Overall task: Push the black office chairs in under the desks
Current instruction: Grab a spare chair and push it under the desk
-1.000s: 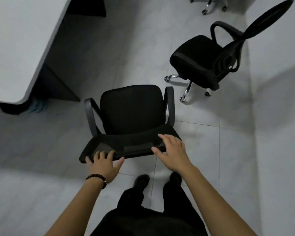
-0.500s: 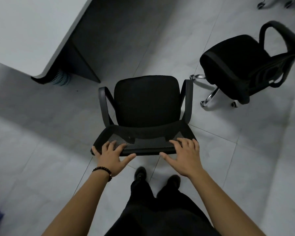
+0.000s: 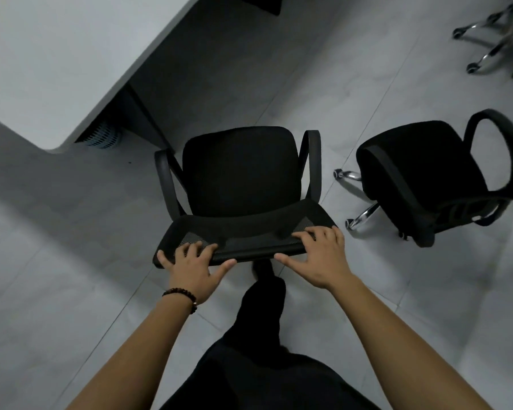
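A black office chair (image 3: 240,173) with a mesh backrest and two armrests stands right in front of me, its seat facing away. My left hand (image 3: 190,264) grips the left part of the backrest's top edge, fingers over it and thumb below. On the right part of the same edge my right hand (image 3: 320,255) holds in the same way. A white desk (image 3: 57,60) with a dark panel under it lies at the upper left, its rounded corner just left of the chair. A second black office chair (image 3: 421,179) stands on the right, turned sideways.
Chrome legs and castors of a third chair (image 3: 495,45) show at the top right. A pale perforated bin (image 3: 104,139) sits under the desk corner. The floor is grey tile. My dark trousers and one shoe (image 3: 262,269) are just behind the held chair.
The held chair has rolled forward and turned toward the desk, whose corner now lies closer. The second chair sits nearer on the right. Both hands kept their hold on the backrest.
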`<state>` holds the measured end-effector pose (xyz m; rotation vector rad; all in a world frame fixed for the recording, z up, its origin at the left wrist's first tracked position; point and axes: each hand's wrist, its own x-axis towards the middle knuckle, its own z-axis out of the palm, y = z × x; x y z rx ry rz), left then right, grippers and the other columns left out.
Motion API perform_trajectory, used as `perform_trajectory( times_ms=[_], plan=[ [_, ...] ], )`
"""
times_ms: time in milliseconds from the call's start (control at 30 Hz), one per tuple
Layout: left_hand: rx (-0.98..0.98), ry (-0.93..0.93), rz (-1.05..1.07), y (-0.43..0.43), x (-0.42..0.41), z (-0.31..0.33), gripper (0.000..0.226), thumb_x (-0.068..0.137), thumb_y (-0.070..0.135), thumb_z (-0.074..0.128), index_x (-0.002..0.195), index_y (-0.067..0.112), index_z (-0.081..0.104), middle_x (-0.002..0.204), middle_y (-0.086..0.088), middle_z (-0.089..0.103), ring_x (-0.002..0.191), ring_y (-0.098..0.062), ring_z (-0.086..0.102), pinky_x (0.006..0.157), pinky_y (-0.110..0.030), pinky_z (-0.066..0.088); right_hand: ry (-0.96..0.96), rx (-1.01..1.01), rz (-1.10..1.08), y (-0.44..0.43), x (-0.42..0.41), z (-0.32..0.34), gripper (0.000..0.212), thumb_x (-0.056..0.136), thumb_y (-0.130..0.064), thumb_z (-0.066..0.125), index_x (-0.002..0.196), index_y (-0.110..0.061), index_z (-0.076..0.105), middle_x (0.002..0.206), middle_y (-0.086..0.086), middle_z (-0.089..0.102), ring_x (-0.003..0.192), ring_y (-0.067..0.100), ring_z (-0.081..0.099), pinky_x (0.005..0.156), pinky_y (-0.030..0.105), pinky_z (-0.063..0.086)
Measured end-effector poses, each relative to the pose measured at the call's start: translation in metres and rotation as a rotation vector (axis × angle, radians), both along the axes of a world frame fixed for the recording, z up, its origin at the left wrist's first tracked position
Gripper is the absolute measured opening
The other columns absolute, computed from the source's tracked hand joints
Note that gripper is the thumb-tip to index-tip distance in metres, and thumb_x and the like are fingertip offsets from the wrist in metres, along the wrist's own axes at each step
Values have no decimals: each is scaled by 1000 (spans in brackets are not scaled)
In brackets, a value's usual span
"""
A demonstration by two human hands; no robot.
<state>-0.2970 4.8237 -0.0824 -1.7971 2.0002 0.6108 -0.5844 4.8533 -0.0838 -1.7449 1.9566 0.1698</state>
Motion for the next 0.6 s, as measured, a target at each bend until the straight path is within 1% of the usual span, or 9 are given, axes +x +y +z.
perform_trajectory(
  times_ms=[133,233,367,467,600],
  plan=[
    [-4,-10,52,-80,14,4,98,64,90,-4,139,43,37,150,3,36,140,-28,23,109,-67,-8,-7,-28,13,-85,16,2,90,72,-95,20,132,-37,54,140,1,48,136,23,31,118,44,6],
    [2,-5,81,-123,19,7,93,68,89,0,140,43,36,150,2,35,140,-27,21,109,-67,-8,2,-35,30,-133,23,3,90,72,-95,20,131,-37,55,138,-1,49,135,21,33,119,43,7],
    [24,-2,125,-153,12,8,89,70,88,5,140,43,37,151,2,35,141,-27,20,108,-67,-10,27,-52,70,-172,17,3,88,72,-94,21,127,-36,58,132,-4,53,130,18,37,118,42,9],
    [15,15,175,-164,0,8,88,71,88,6,140,42,38,150,2,35,141,-27,20,108,-68,-9,37,-32,117,-197,6,9,91,71,-96,18,128,-35,56,130,-4,52,130,18,37,119,43,9],
    [24,61,195,-176,-16,13,87,73,86,7,143,40,31,154,3,29,144,-25,15,110,-66,-7,80,-16,202,-232,-16,12,92,71,-96,16,127,-34,57,128,-3,53,129,18,40,118,43,12]
  ],
)
